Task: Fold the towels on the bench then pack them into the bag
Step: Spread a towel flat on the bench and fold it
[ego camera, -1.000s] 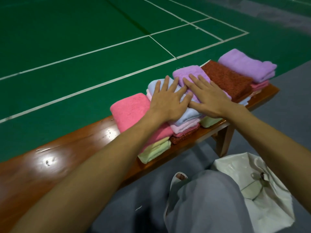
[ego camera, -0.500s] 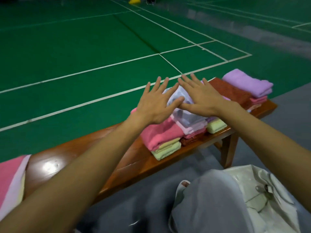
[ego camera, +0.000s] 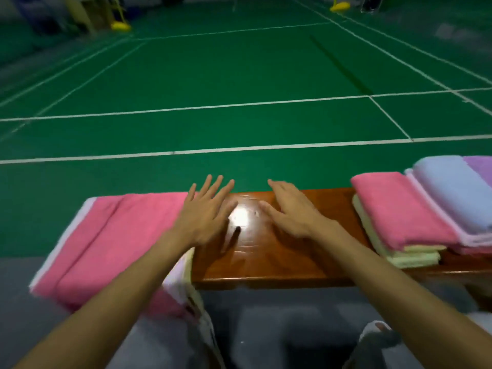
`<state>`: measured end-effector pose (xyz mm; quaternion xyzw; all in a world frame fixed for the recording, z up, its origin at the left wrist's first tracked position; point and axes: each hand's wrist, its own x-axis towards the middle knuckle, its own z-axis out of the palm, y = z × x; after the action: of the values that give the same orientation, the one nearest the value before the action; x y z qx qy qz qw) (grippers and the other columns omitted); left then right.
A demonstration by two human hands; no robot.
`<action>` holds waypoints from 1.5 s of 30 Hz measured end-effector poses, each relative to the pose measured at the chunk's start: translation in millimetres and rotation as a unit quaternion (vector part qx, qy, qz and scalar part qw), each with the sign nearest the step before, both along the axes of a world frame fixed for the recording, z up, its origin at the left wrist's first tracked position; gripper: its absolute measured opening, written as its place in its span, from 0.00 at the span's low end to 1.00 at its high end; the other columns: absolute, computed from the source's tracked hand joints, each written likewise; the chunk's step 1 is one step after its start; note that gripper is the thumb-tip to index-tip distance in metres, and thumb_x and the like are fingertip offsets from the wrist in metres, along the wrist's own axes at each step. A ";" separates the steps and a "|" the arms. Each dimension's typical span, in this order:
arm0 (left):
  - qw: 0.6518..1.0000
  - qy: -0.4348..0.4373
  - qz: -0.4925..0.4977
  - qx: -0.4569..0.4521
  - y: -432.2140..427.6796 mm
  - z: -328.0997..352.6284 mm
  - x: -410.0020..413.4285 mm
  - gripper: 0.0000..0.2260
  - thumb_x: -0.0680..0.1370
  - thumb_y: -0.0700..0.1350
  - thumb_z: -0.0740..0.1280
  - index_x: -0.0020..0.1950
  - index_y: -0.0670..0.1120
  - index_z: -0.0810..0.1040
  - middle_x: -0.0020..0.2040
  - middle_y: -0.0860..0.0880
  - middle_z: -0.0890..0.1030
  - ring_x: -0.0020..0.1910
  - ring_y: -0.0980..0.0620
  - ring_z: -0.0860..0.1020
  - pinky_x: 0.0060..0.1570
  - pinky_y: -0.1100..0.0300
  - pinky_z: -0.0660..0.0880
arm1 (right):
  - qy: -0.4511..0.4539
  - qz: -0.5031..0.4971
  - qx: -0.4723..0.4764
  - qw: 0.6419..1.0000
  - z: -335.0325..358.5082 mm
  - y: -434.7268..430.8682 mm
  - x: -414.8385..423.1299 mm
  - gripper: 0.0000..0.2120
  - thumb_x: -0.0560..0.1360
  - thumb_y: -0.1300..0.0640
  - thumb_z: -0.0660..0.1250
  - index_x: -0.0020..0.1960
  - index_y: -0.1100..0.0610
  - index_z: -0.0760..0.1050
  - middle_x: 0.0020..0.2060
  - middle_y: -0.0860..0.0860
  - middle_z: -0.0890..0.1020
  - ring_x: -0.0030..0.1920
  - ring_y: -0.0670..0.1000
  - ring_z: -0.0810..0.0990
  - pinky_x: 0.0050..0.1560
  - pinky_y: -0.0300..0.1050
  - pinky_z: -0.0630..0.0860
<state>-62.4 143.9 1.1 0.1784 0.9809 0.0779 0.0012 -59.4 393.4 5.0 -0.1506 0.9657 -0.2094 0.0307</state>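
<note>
A glossy wooden bench (ego camera: 266, 265) runs across the view. A large pink towel (ego camera: 111, 243) with a white edge lies spread over its left part and hangs off the front. My left hand (ego camera: 205, 217) hovers with fingers spread at that towel's right edge, holding nothing. My right hand (ego camera: 290, 211) is flat and empty above the bare wood in the middle. At the right stand folded towels: a pink one (ego camera: 399, 211) on pale yellow ones (ego camera: 394, 255), then a light blue one (ego camera: 458, 193) and a purple one (ego camera: 479, 166). The bag is out of view.
Behind the bench stretches a green court floor (ego camera: 239, 75) with white lines. Grey floor (ego camera: 16, 283) lies in front. My grey-trousered knees (ego camera: 159, 347) and a sandalled foot (ego camera: 378, 334) show at the bottom. Yellow post bases (ego camera: 121, 26) stand far back.
My view has swung left. Both hands have lifted off the folded stack and moved left over the bare bench, toward the spread pink towel. The bag has dropped out of view.
</note>
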 end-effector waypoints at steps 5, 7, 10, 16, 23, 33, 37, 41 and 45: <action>0.978 0.031 0.198 0.050 -161.9 -26.6 12.0 0.37 0.80 0.64 0.43 0.79 0.42 0.66 0.77 0.39 0.70 0.76 0.37 0.67 0.74 0.39 0.63 | -0.019 0.034 -0.166 0.985 -30.4 -120.5 -9.3 0.16 0.78 0.55 0.69 0.64 0.58 0.76 0.48 0.52 0.82 0.50 0.53 0.79 0.55 0.51 0.75; 0.950 0.057 0.302 0.053 -210.0 -32.6 18.4 0.30 0.82 0.59 0.54 0.72 0.38 0.72 0.68 0.33 0.76 0.66 0.32 0.74 0.65 0.37 0.71 | -0.011 0.015 -0.210 0.978 -38.9 -159.2 -13.1 0.09 0.75 0.57 0.70 0.55 0.56 0.80 0.40 0.48 0.82 0.44 0.52 0.81 0.49 0.49 0.77; 0.876 0.047 0.466 0.113 -259.2 -37.9 25.6 0.24 0.77 0.57 0.65 0.62 0.37 0.78 0.59 0.31 0.78 0.58 0.30 0.76 0.57 0.40 0.73 | -0.018 -0.045 -0.202 0.978 -49.8 -202.8 -19.5 0.03 0.73 0.58 0.70 0.44 0.57 0.82 0.36 0.50 0.83 0.42 0.54 0.82 0.46 0.47 0.77; 0.817 0.087 0.516 0.241 -284.0 -48.8 36.1 0.18 0.75 0.54 0.76 0.58 0.43 0.86 0.56 0.36 0.85 0.56 0.35 0.82 0.57 0.46 0.77 | -0.051 -0.155 -0.113 0.980 -58.8 -237.3 -29.0 0.22 0.68 0.43 0.73 0.31 0.59 0.70 0.30 0.55 0.75 0.36 0.59 0.79 0.35 0.45 0.71; 0.833 0.198 0.472 0.212 -263.7 -45.9 34.8 0.09 0.79 0.47 0.70 0.54 0.44 0.87 0.50 0.41 0.86 0.49 0.37 0.82 0.49 0.48 0.77 | -0.069 -0.137 -0.166 0.974 -51.8 -251.8 -30.3 0.05 0.70 0.56 0.71 0.36 0.55 0.79 0.35 0.49 0.82 0.42 0.55 0.83 0.43 0.48 0.80; 0.814 0.040 0.401 0.419 -235.5 14.9 2.6 0.12 0.84 0.46 0.64 0.41 0.47 0.74 0.33 0.48 0.73 0.33 0.50 0.70 0.36 0.56 0.67 | -0.177 -0.221 -0.673 0.684 -7.8 -162.9 -11.7 0.11 0.86 0.61 0.57 0.45 0.56 0.70 0.32 0.51 0.75 0.25 0.44 0.74 0.24 0.39 0.71; 0.770 -0.025 0.356 0.529 -185.9 26.3 -2.5 0.13 0.85 0.45 0.64 0.40 0.48 0.74 0.35 0.49 0.72 0.33 0.54 0.68 0.35 0.58 0.67 | -0.101 -0.266 -0.675 0.681 -2.0 -97.0 -17.0 0.12 0.83 0.66 0.58 0.43 0.58 0.73 0.35 0.51 0.78 0.33 0.45 0.76 0.39 0.40 0.75; 0.758 -0.083 0.309 0.569 -114.2 13.6 -5.1 0.10 0.85 0.43 0.64 0.44 0.48 0.74 0.36 0.49 0.74 0.33 0.54 0.69 0.31 0.61 0.69 | -0.071 -0.316 -0.630 0.706 -0.6 -15.9 -24.6 0.15 0.81 0.66 0.58 0.37 0.57 0.71 0.30 0.51 0.72 0.28 0.45 0.69 0.30 0.41 0.67; 0.795 -0.091 0.292 0.523 -52.2 -20.2 -7.7 0.09 0.85 0.44 0.64 0.44 0.48 0.72 0.35 0.48 0.75 0.31 0.53 0.69 0.30 0.58 0.67 | -0.035 -0.380 -0.414 0.826 -25.9 44.9 -27.2 0.09 0.82 0.59 0.62 0.44 0.59 0.76 0.32 0.52 0.72 0.28 0.45 0.70 0.28 0.40 0.65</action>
<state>-70.1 91.7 -19.1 -0.1511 0.7914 0.5917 -0.0254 -86.6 438.2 -20.9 0.2373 0.7672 -0.5901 -0.0832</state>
